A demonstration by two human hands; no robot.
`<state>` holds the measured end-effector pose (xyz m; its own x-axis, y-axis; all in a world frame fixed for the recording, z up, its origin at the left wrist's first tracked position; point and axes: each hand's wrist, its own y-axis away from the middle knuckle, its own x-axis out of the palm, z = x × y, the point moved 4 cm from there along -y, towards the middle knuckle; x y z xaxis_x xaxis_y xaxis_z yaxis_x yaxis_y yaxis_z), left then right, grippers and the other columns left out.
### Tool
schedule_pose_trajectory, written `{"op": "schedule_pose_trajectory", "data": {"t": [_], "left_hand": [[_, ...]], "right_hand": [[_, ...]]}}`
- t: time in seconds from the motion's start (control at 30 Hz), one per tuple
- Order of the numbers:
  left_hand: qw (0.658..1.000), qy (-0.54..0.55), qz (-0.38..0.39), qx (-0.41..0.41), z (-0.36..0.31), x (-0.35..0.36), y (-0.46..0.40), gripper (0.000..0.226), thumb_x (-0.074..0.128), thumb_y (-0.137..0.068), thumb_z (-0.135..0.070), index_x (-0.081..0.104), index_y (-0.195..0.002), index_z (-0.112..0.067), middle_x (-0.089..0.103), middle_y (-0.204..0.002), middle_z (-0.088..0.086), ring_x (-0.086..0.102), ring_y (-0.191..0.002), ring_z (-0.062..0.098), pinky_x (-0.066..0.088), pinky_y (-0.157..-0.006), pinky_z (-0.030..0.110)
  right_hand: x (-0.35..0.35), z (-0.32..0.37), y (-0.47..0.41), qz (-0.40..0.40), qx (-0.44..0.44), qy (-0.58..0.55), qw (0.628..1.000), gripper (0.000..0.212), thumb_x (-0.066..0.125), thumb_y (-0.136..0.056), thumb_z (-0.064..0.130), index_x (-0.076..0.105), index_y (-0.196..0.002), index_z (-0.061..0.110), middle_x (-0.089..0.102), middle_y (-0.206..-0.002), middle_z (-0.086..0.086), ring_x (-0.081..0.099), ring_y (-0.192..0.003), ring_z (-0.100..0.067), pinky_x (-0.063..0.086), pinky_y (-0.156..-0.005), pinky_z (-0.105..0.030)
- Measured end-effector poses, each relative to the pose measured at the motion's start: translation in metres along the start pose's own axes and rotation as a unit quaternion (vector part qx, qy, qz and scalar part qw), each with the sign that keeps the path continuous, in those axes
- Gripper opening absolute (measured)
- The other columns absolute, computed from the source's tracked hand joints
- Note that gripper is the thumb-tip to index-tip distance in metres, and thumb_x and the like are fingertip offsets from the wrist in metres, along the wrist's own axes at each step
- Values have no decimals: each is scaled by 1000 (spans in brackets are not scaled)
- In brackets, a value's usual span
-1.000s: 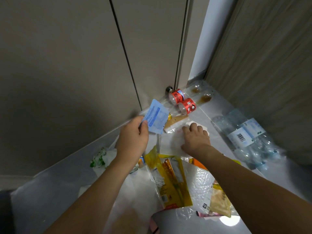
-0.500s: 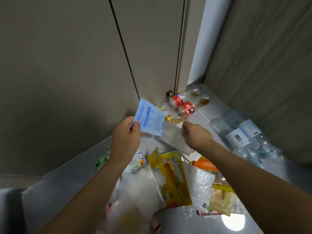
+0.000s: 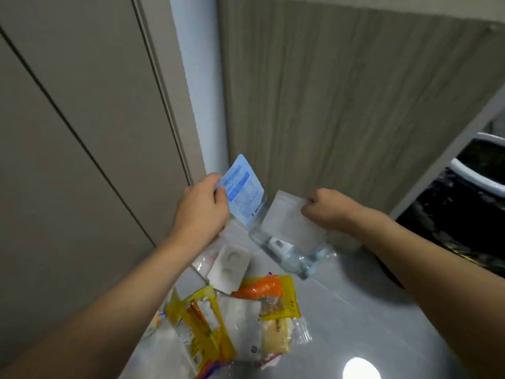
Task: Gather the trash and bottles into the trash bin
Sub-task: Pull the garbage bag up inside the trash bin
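Nearest the camera, a heap of crumpled yellow and orange plastic snack wrappers (image 3: 218, 332) lies on the glossy grey floor (image 3: 355, 310), with a clear wrapper among them. Just beyond the heap sits a white moulded plastic tray (image 3: 231, 266) with two round hollows (its far edge lies under the left wrist in this view). To its right a clear plastic water bottle (image 3: 289, 251) with a white label lies on its side on the floor, partly hidden behind the held bag.

Above these, both forearms reach forward. The left hand (image 3: 200, 212) pinches a light blue printed flat sachet (image 3: 241, 194) by its lower left corner between thumb and curled fingers, and the sachet stands tilted in the air. The right hand (image 3: 328, 207) is clenched around the top edge of a translucent white plastic bag (image 3: 289, 222), which hangs down from it beside the sachet; the two nearly touch.

Further right stands a white-rimmed trash bin (image 3: 475, 177) lined with a black bag, well apart from both hands. Behind everything rise a grey wood-grain panel (image 3: 341, 91) and beige cabinet doors (image 3: 82, 105).
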<state>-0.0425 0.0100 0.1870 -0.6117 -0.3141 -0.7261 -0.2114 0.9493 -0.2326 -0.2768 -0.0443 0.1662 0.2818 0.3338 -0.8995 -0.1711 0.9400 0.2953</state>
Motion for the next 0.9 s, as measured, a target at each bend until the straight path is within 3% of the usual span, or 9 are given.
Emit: {"op": "schedule_pose_trajectory", "data": {"t": [0.13,0.23,0.4,0.5,0.6,0.73,0.9], "left_hand": [[994,-9,29,108,-85,16,2,18,44,-94,-18,62,-95,-13,64,-77,7,57,-74,31,48,-65,40],[988,7,45,150,-140,37,13,18,44,-93,-17,61,-90,-11,62,-75,7,56,-75,30,47,-66,42],[977,34,62,203,-209,79,30,17,43,-93,-17,55,-81,-12,52,-62,1,50,-64,28,45,-59,42],[972,66,54,219,-245,99,41,18,43,-93,-15,55,-82,-8,52,-62,8,50,-64,31,44,-59,45],[967,83,54,235,-271,118,47,19,42,-94,-15,57,-84,-9,57,-63,8,54,-64,30,46,-60,47],[959,86,52,264,-301,147,43,18,43,-94,-16,58,-85,-10,59,-65,7,58,-66,32,47,-61,47],[953,54,70,289,-329,191,38,21,41,-93,-16,51,-78,-5,52,-62,10,51,-64,32,44,-60,48]], "right_hand": [[-53,-70,38,-15,77,-10,997,25,46,-91,21,62,-100,4,62,-105,-17,59,-95,-29,37,-70,-24],[-78,-108,66,5,109,-24,994,18,43,-90,13,59,-94,5,61,-94,-14,58,-79,-28,46,-58,-28],[-106,-162,93,-11,114,1,993,14,42,-90,12,55,-95,11,59,-97,-13,63,-77,-29,51,-54,-31],[-124,-196,111,-31,121,-10,992,15,48,-91,16,52,-77,21,58,-77,-2,58,-57,-20,44,-45,-24],[-137,-234,129,-52,142,-34,988,15,50,-89,22,59,-78,18,66,-52,-1,60,-44,-19,47,-43,-23],[-142,-290,139,-89,181,-54,978,18,49,-90,26,62,-84,15,71,-66,-12,63,-42,-18,57,-59,-32],[-133,-340,131,-138,208,-129,960,18,53,-90,22,64,-84,10,71,-74,-16,62,-49,-20,53,-55,-30]]}}
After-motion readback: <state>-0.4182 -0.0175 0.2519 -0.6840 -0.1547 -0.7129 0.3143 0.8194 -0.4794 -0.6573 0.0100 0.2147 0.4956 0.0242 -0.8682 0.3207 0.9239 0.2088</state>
